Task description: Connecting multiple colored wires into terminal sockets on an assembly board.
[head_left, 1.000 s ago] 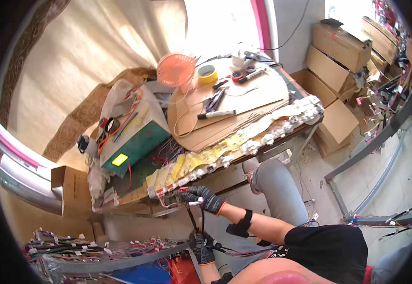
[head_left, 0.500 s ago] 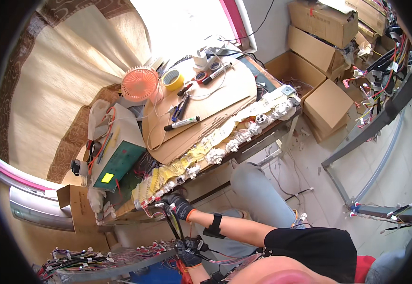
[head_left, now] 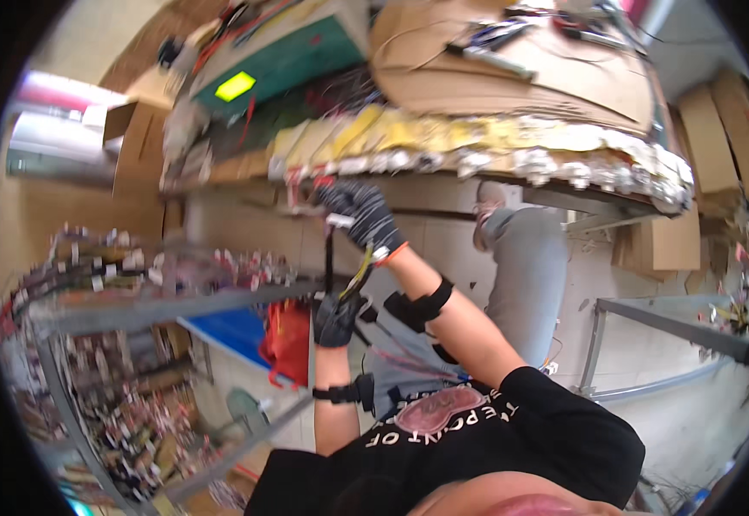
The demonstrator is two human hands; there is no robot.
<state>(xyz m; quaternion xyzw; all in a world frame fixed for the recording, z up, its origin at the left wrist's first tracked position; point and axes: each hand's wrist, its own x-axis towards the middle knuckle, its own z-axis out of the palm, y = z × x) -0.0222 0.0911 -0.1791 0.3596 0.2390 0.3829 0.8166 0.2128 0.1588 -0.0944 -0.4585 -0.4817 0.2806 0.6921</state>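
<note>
My left hand (head_left: 335, 320), in a dark glove, is closed around a wire harness (head_left: 329, 262) of black and yellow wires with white connectors. The harness runs up from that hand to my right hand (head_left: 361, 217), gloved in striped grey with an orange cuff. My right hand is at the left end of the bench's front edge, its fingers bent by small red and white connectors (head_left: 301, 187). What its fingertips pinch is blurred and partly hidden. Above it lies a row of white connector holders (head_left: 538, 163) along a strip of yellow tape (head_left: 374, 133).
A green tester box (head_left: 284, 64) with a lit yellow screen stands at the bench's back left. Pens and tools lie on a cardboard sheet (head_left: 452, 95). Metal racks (head_left: 168, 310) loaded with wires stand at left; another frame (head_left: 598, 344) and cardboard boxes (head_left: 662, 241) at right.
My view has swung down and left, so the bench appears higher and both arms show more fully. Both hands keep near the bench's left end, with the harness between them.
</note>
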